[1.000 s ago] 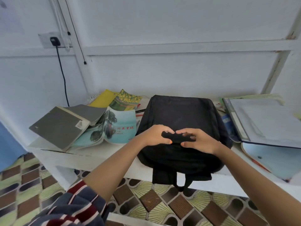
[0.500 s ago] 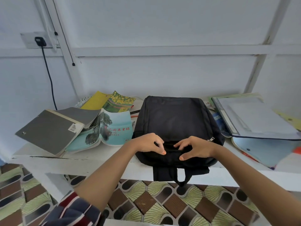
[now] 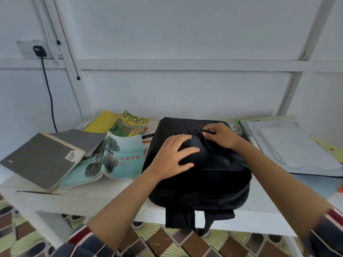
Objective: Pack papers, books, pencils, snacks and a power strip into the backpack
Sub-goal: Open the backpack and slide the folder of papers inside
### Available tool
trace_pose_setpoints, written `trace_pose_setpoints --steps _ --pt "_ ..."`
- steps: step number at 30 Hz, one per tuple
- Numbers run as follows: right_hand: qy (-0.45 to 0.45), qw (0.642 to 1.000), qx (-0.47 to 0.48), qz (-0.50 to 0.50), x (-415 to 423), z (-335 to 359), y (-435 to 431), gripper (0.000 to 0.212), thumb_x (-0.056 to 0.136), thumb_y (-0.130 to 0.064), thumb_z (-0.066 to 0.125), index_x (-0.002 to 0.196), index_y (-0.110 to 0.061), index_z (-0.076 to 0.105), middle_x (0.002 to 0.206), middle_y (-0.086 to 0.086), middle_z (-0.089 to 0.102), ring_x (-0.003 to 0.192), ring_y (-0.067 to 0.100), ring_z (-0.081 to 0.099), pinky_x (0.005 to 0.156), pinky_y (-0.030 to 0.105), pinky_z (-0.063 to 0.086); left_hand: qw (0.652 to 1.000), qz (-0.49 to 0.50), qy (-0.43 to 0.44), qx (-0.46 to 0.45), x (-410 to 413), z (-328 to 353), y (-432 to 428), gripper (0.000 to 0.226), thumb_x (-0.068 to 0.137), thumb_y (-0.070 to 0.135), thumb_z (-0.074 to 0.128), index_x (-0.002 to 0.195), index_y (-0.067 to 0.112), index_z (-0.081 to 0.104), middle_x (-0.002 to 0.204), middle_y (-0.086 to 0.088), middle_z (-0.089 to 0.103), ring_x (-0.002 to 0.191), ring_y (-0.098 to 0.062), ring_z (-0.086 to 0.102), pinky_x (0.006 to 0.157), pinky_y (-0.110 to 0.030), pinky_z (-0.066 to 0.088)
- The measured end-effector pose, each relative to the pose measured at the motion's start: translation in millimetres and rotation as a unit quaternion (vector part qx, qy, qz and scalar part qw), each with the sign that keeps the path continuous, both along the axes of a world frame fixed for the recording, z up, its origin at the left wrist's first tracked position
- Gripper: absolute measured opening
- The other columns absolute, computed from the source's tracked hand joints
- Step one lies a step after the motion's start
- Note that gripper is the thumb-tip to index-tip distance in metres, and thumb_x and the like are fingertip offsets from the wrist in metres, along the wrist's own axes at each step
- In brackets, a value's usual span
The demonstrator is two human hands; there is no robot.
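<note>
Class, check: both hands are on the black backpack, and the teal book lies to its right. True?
No. The head view shows the teal book left of the black backpack; the left hand and right hand are on it.

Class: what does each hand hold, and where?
Right hand pinches the black fabric backpack at a raised fold near its far end; left hand lies flat on it.

The black fabric backpack (image 3: 204,179) is looking matt and soft; the teal paperback book (image 3: 120,158) is giving off a faint gloss; the grey card-covered notebook (image 3: 40,160) is looking dull.
</note>
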State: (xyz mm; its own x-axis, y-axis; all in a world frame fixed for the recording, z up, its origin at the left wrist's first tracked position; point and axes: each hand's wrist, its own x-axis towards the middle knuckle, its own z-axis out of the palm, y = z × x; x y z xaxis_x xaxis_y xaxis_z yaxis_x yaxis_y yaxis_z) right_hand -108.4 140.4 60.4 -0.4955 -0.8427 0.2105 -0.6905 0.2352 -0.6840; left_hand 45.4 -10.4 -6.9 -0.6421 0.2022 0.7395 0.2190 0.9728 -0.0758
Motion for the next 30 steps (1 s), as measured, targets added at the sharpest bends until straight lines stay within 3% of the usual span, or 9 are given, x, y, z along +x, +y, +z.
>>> trace_pose_setpoints --steps 4,9,13,15,19,22,25,27,30 --pt "-0.035 0.999 0.031 0.005 -22.9 1.1 -9.5 0.014 0.092 -0.014 0.056 0.099 -0.008 0.066 0.094 0.009 0.067 0.081 0.012 0.062 0.067 0.010 0.046 0.988 0.063 -0.137 -0.034 -24.7 -12.4 -15.9 0.078 0.064 0.044 0.079 0.133 0.033 0.044 0.142 -0.010 0.042 0.133 -0.030 0.036 0.112 -0.044 0.018" --pt "-0.075 0.997 0.024 0.025 -43.7 -6.3 -1.4 0.024 0.086 -0.027 0.065 0.109 -0.034 0.062 0.100 -0.001 0.069 0.096 0.014 0.063 0.085 0.019 0.046 0.972 0.074 -0.220 0.028 -38.2 -14.9 -23.7 0.072 0.074 0.045 0.066 0.140 0.036 0.038 0.148 -0.002 0.035 0.140 -0.022 0.026 0.114 -0.033 0.001" --pt "-0.055 0.995 0.053 0.067 -49.8 -10.5 13.6 0.036 0.077 -0.023 0.075 0.107 -0.039 0.063 0.115 -0.021 0.058 0.106 -0.001 0.054 0.083 0.005 0.041 0.954 0.097 -0.275 0.063 -46.0 -15.9 -25.1 0.071 0.075 0.050 0.058 0.141 0.039 0.034 0.146 0.005 0.038 0.138 -0.012 0.028 0.115 -0.032 -0.001" --pt "-0.047 0.994 0.062 0.077 -51.2 -14.9 20.0 0.043 0.073 -0.023 0.078 0.111 -0.038 0.063 0.125 -0.020 0.050 0.112 -0.011 0.046 0.086 -0.001 0.034 0.940 0.097 -0.320 0.071 -50.8 -14.0 -26.3 0.076 0.072 0.057 0.055 0.142 0.040 0.031 0.145 0.007 0.039 0.137 -0.010 0.030 0.116 -0.035 -0.001" --pt "-0.016 0.990 0.111 0.088 -50.5 -30.1 27.4 0.057 0.067 -0.028 0.083 0.113 -0.048 0.057 0.140 -0.015 0.034 0.129 0.001 0.033 0.107 0.020 0.025 0.901 0.084 -0.420 0.064 -61.2 -8.6 -29.3 0.089 0.070 0.056 0.069 0.144 0.039 0.022 0.146 0.010 0.039 0.133 -0.010 0.036 0.117 -0.041 0.013" --pt "0.071 0.980 0.164 0.087 -49.4 -39.8 26.9 0.068 0.064 -0.039 0.083 0.121 -0.051 0.049 0.146 -0.010 0.026 0.135 0.010 0.021 0.114 0.037 0.018 0.887 0.072 -0.430 0.155 -69.6 -0.5 -33.7 0.080 0.071 0.043 0.071 0.138 0.043 0.029 0.133 0.010 0.052 0.118 -0.013 0.050 0.103 -0.034 0.037" --pt "0.128 0.971 0.188 0.069 -54.4 -36.8 21.9 0.074 0.066 -0.043 0.080 0.128 -0.053 0.041 0.135 -0.006 0.029 0.121 0.010 0.025 0.110 0.036 0.021 0.863 0.050 -0.446 0.233 -81.3 11.9 -43.2 0.071 0.071 0.037 0.073 0.133 0.042 0.038 0.134 0.012 0.049 0.120 -0.013 0.048 0.100 -0.034 0.041" --pt "0.116 0.976 0.178 0.048 -60.2 -28.6 17.0 0.069 0.069 -0.044 0.077 0.126 -0.058 0.039 0.124 -0.005 0.036 0.114 0.012 0.033 0.107 0.034 0.026 0.851 0.040 -0.447 0.271 -88.8 19.1 -50.7 0.072 0.071 0.034 0.075 0.134 0.039 0.039 0.138 0.011 0.045 0.122 -0.014 0.044 0.102 -0.032 0.038" --pt "0.089 0.973 0.208 0.033 -70.0 -21.2 9.2 0.065 0.076 -0.041 0.073 0.130 -0.054 0.038 0.126 -0.004 0.042 0.117 0.015 0.041 0.108 0.034 0.027 0.853 0.057 -0.439 0.277 -91.9 23.8 -55.4 0.077 0.072 0.040 0.076 0.138 0.037 0.036 0.140 0.006 0.045 0.127 -0.015 0.042 0.104 -0.031 0.033"
